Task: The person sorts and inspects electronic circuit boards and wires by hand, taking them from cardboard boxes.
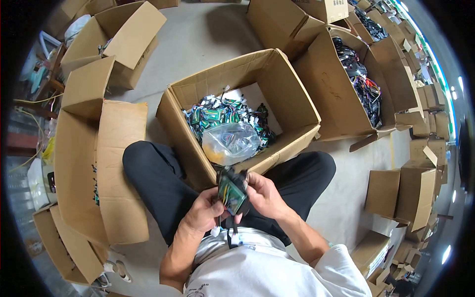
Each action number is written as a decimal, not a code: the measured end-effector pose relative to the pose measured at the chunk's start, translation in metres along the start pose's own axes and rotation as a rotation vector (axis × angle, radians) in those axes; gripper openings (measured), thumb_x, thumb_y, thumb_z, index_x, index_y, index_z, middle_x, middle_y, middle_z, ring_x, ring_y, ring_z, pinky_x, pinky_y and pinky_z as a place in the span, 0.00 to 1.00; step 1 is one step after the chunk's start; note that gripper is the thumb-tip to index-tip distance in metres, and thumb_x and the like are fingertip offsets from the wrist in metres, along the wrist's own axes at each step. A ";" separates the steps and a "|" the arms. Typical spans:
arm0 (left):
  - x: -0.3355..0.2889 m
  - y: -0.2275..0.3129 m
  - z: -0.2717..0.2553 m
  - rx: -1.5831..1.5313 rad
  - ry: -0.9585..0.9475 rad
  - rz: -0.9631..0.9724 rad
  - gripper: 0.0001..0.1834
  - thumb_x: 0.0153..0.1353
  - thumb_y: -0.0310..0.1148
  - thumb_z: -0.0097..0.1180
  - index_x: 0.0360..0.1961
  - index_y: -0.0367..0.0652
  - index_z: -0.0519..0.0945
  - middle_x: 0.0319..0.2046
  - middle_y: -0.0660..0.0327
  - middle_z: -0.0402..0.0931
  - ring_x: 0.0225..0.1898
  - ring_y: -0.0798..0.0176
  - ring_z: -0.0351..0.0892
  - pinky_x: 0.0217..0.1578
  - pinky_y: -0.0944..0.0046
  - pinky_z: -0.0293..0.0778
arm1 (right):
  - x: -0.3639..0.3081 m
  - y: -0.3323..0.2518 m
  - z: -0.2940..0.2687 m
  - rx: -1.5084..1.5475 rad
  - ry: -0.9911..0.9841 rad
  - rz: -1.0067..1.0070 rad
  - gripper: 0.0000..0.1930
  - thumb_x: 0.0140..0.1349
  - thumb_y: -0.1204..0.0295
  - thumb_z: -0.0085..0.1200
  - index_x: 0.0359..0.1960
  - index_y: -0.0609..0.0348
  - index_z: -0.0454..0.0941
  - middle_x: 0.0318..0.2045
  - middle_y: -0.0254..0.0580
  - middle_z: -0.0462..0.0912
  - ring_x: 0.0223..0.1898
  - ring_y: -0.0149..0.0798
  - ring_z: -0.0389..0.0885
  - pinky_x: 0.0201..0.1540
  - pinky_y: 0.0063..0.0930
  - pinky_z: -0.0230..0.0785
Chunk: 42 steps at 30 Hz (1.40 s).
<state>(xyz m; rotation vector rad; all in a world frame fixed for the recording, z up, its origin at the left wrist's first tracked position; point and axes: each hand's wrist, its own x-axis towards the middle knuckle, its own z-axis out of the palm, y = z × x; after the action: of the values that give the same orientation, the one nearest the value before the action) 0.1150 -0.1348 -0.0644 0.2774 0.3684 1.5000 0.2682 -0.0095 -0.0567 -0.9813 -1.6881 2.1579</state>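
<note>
Close to my body I hold a green circuit board (pixel 234 194) with wires and a black part along its upper edge. My left hand (pixel 204 210) is closed on its left side, the thumb lying near the lower edge. Gripping the black part at the upper right is my right hand (pixel 264 195). White connectors (pixel 236 238) dangle from leads below the board. Just beyond my hands stands an open cardboard box (pixel 292 94). In it lies a heap of green circuit boards with wires (pixel 213 115), partly covered by a clear plastic bag (pixel 232 141).
Open cardboard boxes (pixel 123 168) line my left side, some with boards inside. At the right, another box (pixel 326 89) holds black parts and a tangle of cables (pixel 368 96). More cartons (pixel 401 188) stand further right. Grey floor (pixel 208 29) shows between the boxes.
</note>
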 end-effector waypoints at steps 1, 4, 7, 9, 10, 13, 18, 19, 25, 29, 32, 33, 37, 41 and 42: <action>-0.004 0.000 0.003 0.032 0.064 0.029 0.26 0.64 0.42 0.64 0.53 0.32 0.75 0.40 0.52 0.81 0.37 0.56 0.83 0.39 0.59 0.79 | 0.002 0.001 -0.001 0.203 0.033 0.118 0.02 0.67 0.76 0.50 0.35 0.58 0.74 0.33 0.39 0.81 0.34 0.30 0.79 0.42 0.26 0.74; -0.003 0.002 0.000 0.023 0.208 0.114 0.25 0.65 0.42 0.63 0.53 0.32 0.75 0.41 0.54 0.80 0.37 0.58 0.81 0.40 0.60 0.78 | 0.006 -0.017 -0.003 1.341 -0.058 0.049 0.04 0.68 0.71 0.52 0.35 0.54 0.73 0.26 0.31 0.73 0.25 0.32 0.74 0.46 0.29 0.76; 0.004 0.008 -0.001 0.391 0.275 0.099 0.21 0.68 0.41 0.60 0.51 0.34 0.76 0.41 0.58 0.79 0.37 0.65 0.79 0.39 0.64 0.77 | 0.001 -0.017 -0.021 1.322 -0.113 0.110 0.09 0.73 0.68 0.42 0.38 0.60 0.73 0.22 0.29 0.67 0.20 0.25 0.63 0.32 0.24 0.66; -0.003 0.023 0.002 0.761 0.365 0.017 0.21 0.67 0.40 0.62 0.49 0.32 0.76 0.40 0.54 0.80 0.38 0.60 0.81 0.39 0.62 0.77 | 0.004 -0.031 -0.037 1.094 -0.021 0.159 0.20 0.73 0.60 0.42 0.54 0.65 0.75 0.38 0.46 0.81 0.19 0.26 0.63 0.26 0.19 0.67; -0.002 0.023 0.005 0.762 0.370 0.016 0.21 0.67 0.40 0.62 0.49 0.32 0.76 0.40 0.54 0.80 0.38 0.60 0.81 0.39 0.62 0.77 | 0.005 -0.038 -0.047 1.099 -0.021 0.119 0.26 0.72 0.55 0.44 0.60 0.65 0.71 0.54 0.62 0.79 0.19 0.26 0.64 0.26 0.18 0.66; 0.008 0.017 0.020 1.604 0.264 0.188 0.17 0.62 0.29 0.61 0.47 0.29 0.73 0.41 0.43 0.73 0.40 0.36 0.77 0.41 0.50 0.75 | 0.004 -0.063 -0.057 0.552 -0.139 0.034 0.31 0.70 0.49 0.47 0.64 0.62 0.65 0.57 0.66 0.77 0.24 0.27 0.75 0.24 0.17 0.67; 0.019 0.011 0.032 1.721 0.323 0.145 0.10 0.59 0.21 0.55 0.42 0.32 0.71 0.37 0.45 0.71 0.40 0.38 0.77 0.40 0.46 0.73 | -0.022 -0.096 -0.018 -0.814 -0.490 -0.407 0.40 0.61 0.51 0.65 0.66 0.68 0.65 0.56 0.58 0.80 0.47 0.46 0.85 0.51 0.37 0.78; 0.019 0.006 0.031 1.829 0.381 0.190 0.10 0.59 0.22 0.54 0.42 0.33 0.72 0.38 0.45 0.71 0.40 0.39 0.77 0.40 0.47 0.73 | -0.019 -0.086 -0.020 -0.679 -0.445 -0.456 0.40 0.62 0.50 0.63 0.66 0.67 0.65 0.57 0.59 0.78 0.52 0.49 0.82 0.57 0.42 0.75; 0.024 0.009 0.039 1.566 0.466 0.148 0.08 0.66 0.30 0.57 0.39 0.35 0.75 0.31 0.55 0.75 0.29 0.57 0.78 0.31 0.57 0.74 | -0.025 -0.082 -0.037 -0.080 -0.338 -0.307 0.35 0.60 0.49 0.65 0.57 0.65 0.70 0.53 0.52 0.81 0.43 0.41 0.85 0.48 0.34 0.79; 0.020 0.031 0.024 0.376 0.476 0.081 0.16 0.71 0.42 0.56 0.43 0.37 0.76 0.29 0.60 0.79 0.27 0.68 0.76 0.31 0.67 0.73 | -0.032 -0.041 -0.044 -0.470 -0.320 -0.299 0.25 0.61 0.62 0.67 0.51 0.65 0.73 0.39 0.46 0.85 0.37 0.41 0.87 0.41 0.31 0.79; 0.018 0.024 0.017 0.234 0.432 0.014 0.19 0.71 0.44 0.55 0.49 0.37 0.75 0.34 0.56 0.80 0.31 0.64 0.78 0.35 0.67 0.74 | -0.027 -0.035 -0.046 -0.531 -0.211 -0.363 0.19 0.63 0.65 0.64 0.47 0.64 0.71 0.29 0.42 0.84 0.40 0.42 0.86 0.54 0.35 0.75; 0.012 0.022 0.012 0.219 0.421 0.056 0.20 0.71 0.43 0.54 0.52 0.36 0.74 0.37 0.54 0.80 0.32 0.63 0.78 0.36 0.65 0.75 | -0.027 -0.029 -0.045 -0.248 -0.138 -0.402 0.17 0.64 0.64 0.62 0.46 0.62 0.71 0.27 0.41 0.83 0.41 0.43 0.86 0.62 0.39 0.66; 0.013 0.014 0.011 0.006 0.304 0.115 0.22 0.71 0.43 0.53 0.53 0.34 0.73 0.42 0.52 0.78 0.35 0.60 0.79 0.38 0.63 0.76 | -0.021 -0.001 -0.040 1.079 -0.075 -0.298 0.29 0.71 0.47 0.46 0.55 0.65 0.68 0.23 0.35 0.76 0.33 0.36 0.80 0.68 0.43 0.58; 0.017 0.014 0.001 0.229 0.223 0.147 0.23 0.71 0.45 0.55 0.53 0.33 0.73 0.37 0.55 0.78 0.33 0.65 0.78 0.36 0.67 0.74 | -0.007 -0.024 -0.046 1.548 -0.136 -0.124 0.47 0.66 0.35 0.44 0.73 0.61 0.53 0.47 0.62 0.78 0.26 0.34 0.71 0.45 0.35 0.75; 0.013 0.023 -0.004 0.523 0.231 0.158 0.23 0.71 0.45 0.56 0.53 0.34 0.73 0.36 0.56 0.78 0.32 0.67 0.78 0.35 0.69 0.74 | 0.000 -0.036 -0.049 1.487 -0.136 -0.105 0.51 0.64 0.32 0.44 0.75 0.61 0.49 0.56 0.70 0.75 0.26 0.34 0.70 0.39 0.31 0.76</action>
<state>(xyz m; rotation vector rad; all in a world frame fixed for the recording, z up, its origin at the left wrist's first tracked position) 0.0927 -0.1204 -0.0596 0.5572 0.9453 1.5760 0.2913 0.0390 -0.0291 -0.2495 0.1386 2.4936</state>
